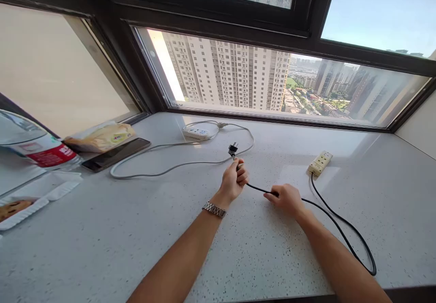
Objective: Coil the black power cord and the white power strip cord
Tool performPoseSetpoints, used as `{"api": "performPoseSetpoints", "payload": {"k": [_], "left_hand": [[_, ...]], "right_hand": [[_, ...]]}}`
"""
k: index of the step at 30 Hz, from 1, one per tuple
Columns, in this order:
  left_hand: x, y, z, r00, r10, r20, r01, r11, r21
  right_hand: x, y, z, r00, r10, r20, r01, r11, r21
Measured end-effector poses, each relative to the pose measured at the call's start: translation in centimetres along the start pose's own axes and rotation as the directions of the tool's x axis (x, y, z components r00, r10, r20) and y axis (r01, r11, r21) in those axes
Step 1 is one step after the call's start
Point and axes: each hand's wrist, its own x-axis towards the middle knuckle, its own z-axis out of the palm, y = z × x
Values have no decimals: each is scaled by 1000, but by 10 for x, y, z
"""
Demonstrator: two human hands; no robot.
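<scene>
Black cable (327, 214) pinched by both hands' fingers (241, 176).

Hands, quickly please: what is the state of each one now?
Left hand: closed, holding the black plug.
Right hand: closed on the black cable.

Open countertop (102, 239) is found near the front edge. Farther back, passage is crossed by the white cord (163, 172) and black cable (340, 223).

A high-rise flat: a stone windowsill (136, 248) under wide windows (238, 76) facing apartment towers (225, 73).
</scene>
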Motion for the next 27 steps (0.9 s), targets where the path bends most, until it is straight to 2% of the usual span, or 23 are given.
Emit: {"api": "performPoseSetpoints", "payload": {"k": [2,4,7,9,12,14,17,22,24,27], "left_hand": [[5,10,-12,982,181,-53,-174,978,116],[7,16,-22,937,344,-53,-324,917,231],[7,15,-27,896,445,10,-423,845,328],[4,12,-26,919,388,71,-389,866,313],[-2,9,-20,965,158,211,-196,965,175],[-7,8,-16,953,48,299,-79,993,91],[-11,9,-14,930,1,369,-14,999,33],[-10,10,-18,920,-54,388,35,998,56],[-8,9,-18,913,-76,400,39,994,99],[-9,7,-16,887,-134,442,36,974,222]], "right_hand": [[1,9,-9,991,137,-8,-137,986,-95],[1,19,-19,967,253,-5,-252,963,-100],[0,34,-33,921,389,19,-388,920,-54],[1,43,-38,902,431,-38,-431,902,2],[3,47,-36,891,400,-215,-342,902,263],[4,44,-28,867,407,-289,-233,842,487],[4,35,-14,847,442,-296,-121,701,703],[4,24,-4,851,435,-296,25,529,848],[3,24,-5,835,441,-329,73,503,861],[3,24,-5,819,422,-389,136,515,846]]}}
